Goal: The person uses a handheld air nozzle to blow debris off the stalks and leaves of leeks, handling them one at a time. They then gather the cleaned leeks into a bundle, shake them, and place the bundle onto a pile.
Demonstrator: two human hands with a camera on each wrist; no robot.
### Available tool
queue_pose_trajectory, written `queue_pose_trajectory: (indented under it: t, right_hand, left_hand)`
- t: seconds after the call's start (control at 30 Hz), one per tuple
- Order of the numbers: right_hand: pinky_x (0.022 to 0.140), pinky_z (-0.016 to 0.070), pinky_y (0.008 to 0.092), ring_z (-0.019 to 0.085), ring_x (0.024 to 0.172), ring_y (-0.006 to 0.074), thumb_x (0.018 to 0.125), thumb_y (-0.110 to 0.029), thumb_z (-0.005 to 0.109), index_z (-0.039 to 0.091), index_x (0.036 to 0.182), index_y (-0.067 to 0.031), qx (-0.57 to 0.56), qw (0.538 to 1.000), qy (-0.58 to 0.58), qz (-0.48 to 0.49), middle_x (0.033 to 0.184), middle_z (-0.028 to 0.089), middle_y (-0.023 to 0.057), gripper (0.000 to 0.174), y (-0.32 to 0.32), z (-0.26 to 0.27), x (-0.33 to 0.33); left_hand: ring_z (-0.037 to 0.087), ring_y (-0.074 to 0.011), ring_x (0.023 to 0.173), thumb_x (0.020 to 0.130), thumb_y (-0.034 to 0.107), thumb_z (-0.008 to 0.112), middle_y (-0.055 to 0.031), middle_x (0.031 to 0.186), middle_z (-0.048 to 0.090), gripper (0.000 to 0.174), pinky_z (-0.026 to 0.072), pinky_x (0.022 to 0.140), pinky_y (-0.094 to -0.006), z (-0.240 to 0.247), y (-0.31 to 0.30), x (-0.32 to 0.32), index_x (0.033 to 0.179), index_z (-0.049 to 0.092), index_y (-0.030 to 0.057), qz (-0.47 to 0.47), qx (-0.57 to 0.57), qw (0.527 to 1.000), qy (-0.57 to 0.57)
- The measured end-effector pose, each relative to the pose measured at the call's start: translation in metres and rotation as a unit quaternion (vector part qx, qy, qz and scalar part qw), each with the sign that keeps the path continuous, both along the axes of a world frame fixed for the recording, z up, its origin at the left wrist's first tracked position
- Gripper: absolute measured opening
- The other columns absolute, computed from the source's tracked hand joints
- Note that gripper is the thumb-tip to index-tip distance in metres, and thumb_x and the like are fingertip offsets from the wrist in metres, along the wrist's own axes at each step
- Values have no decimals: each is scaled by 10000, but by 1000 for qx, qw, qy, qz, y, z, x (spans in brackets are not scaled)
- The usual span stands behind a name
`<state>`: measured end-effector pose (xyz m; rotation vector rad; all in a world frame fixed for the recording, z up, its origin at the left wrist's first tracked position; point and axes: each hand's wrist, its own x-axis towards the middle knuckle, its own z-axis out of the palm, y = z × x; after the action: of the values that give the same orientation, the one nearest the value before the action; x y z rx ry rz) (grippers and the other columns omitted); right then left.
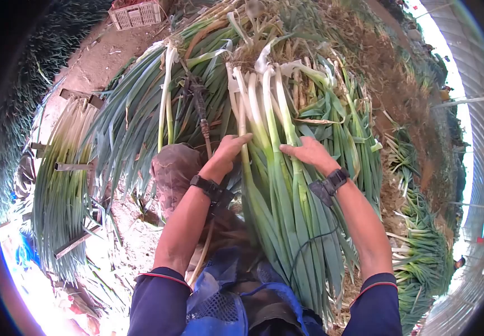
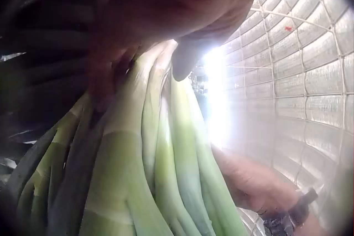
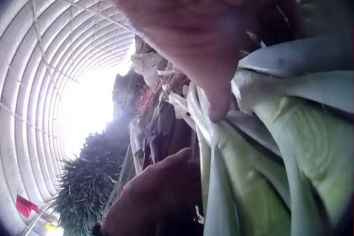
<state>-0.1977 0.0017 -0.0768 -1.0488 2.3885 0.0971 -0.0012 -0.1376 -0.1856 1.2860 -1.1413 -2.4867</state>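
Note:
A bundle of long green onions [image 1: 275,151] lies in front of the person, white ends away and leaves toward the body. The left hand [image 1: 229,155] grips its left side, thumb on top of a stalk. On the right side the right hand [image 1: 313,155] holds the stalks, its thumb pointing inward; most fingers of both hands are hidden behind the stalks. The left wrist view has the left hand [image 2: 182,9] close above the pale stalks [image 2: 160,109]. In the right wrist view, the right hand [image 3: 193,26] is against the stalks [image 3: 249,175], with the left hand [image 3: 157,192] across from it.
More green onions [image 1: 130,106] are heaped behind and to the left. Others rest on a metal rack [image 1: 73,167] at far left. A plastic crate [image 1: 135,15] stands at the back. Loose onions [image 1: 421,252] lie on the right, near the greenhouse wall [image 1: 477,140].

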Motion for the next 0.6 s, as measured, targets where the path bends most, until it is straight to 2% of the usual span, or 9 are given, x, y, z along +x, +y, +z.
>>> queue_pose_trajectory:
  t: [0.1,0.27,0.3,0.43,0.47,0.5,0.53,0.57,0.6]
  right_hand:
    - [929,526,508,696,1076,392,842,-704,650,622,1187,51,18,1000,4,23,1103,706,290,830,-12,15,43]
    - [951,500,514,704,1029,397,856,-687,642,641,1153,29,-48,994,72,66,1077,723,251,775,-10,4,87]
    - [951,500,514,704,1029,397,856,-687,642,641,1153,29,-48,994,71,64,1077,723,251,775,-11,6,85]
    - [960,503,488,710,1022,385,839,-674,689,697,1102,45,19,994,37,99,1040,733,246,765,-16,2,34]
    - [916,525,424,707,984,293,897,-586,693,674,1166,43,8,991,-132,2,1052,735,189,685,-15,-12,12]
    - [871,547,360,704,946,202,955,-499,696,650,1231,42,1,951,-295,-95,1065,737,131,609,-17,-20,1]
    - [872,543,327,686,948,163,967,-454,704,625,1291,25,-71,919,-368,-123,1102,723,99,583,-23,-9,6]
    - [873,539,295,668,950,124,978,-408,711,599,1352,7,-141,875,-438,-152,1140,709,67,570,-28,3,10]
    - [866,543,294,669,993,124,986,-413,700,578,1379,-26,-133,876,-429,-174,1209,695,59,565,-28,-7,5]
  left_hand:
    - [694,-241,893,959,363,704,-153,1077,708,539,558,759,-377,-6,2,-4,1205,638,-112,22,52,994,94]
    - [704,-234,883,962,361,701,-166,1062,711,553,572,745,-380,-13,2,-6,1237,613,-110,21,60,989,135]
    - [708,-237,883,963,363,699,-171,1061,711,558,579,761,-388,-9,1,-6,1240,607,-112,34,97,987,128]
    - [715,-241,891,944,346,727,-172,1060,713,558,594,780,-384,-1,3,-7,1249,602,-104,15,65,987,143]
    - [707,-213,946,995,330,654,-150,1096,716,485,580,831,-354,-2,7,-8,1272,620,-67,15,63,990,127]
    - [699,-186,1000,1047,313,581,-128,1131,719,427,567,882,-324,-2,10,-10,1296,637,-29,16,62,992,111]
    - [706,-209,995,1005,309,654,-127,1165,703,471,577,864,-337,8,13,-15,1337,600,-21,59,102,988,97]
    - [706,-215,999,972,311,704,-129,1191,692,519,582,854,-339,18,13,-16,1347,576,-24,43,87,992,75]
    - [702,-215,1002,959,317,722,-133,1195,689,546,581,854,-336,4,18,-23,1352,565,-28,44,67,993,83]
